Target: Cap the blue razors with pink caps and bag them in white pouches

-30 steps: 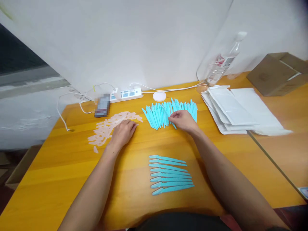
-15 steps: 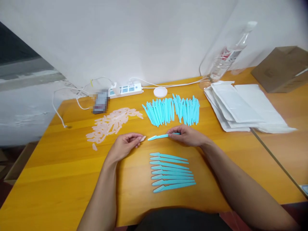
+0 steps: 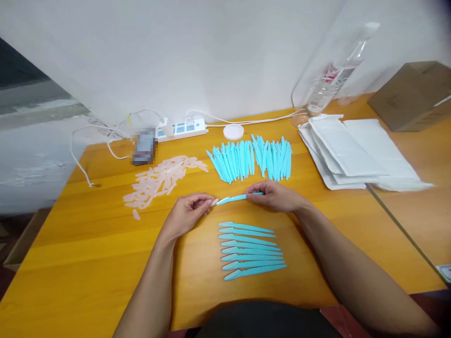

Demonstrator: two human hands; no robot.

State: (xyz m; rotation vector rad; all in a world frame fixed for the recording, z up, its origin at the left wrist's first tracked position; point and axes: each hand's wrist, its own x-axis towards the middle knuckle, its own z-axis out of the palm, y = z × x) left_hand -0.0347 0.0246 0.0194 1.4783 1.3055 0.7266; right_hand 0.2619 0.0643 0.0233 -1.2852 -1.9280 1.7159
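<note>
My right hand [image 3: 273,195] pinches the handle end of a turquoise razor stick [image 3: 234,199], held level above the wooden table [image 3: 88,263]. My left hand [image 3: 190,213] holds a small pale pink cap [image 3: 213,202] whose tip meets the stick's blade end. Below the hands, several capped turquoise sticks [image 3: 250,251] lie in a neat row. Behind them sits a fanned pile of loose turquoise sticks [image 3: 252,159], and to its left a heap of pink caps [image 3: 158,180].
A stack of white padded envelopes [image 3: 352,152] lies at the right, with a clear bottle [image 3: 334,75] and a cardboard box [image 3: 412,94] behind. A power strip [image 3: 181,129] with cables, a phone [image 3: 143,146] and a round white disc [image 3: 233,132] line the wall.
Both hands left the piles and came together over the table's middle, the right bringing one stick, the left one cap. In the last half second the cap closed onto the blade tip.
</note>
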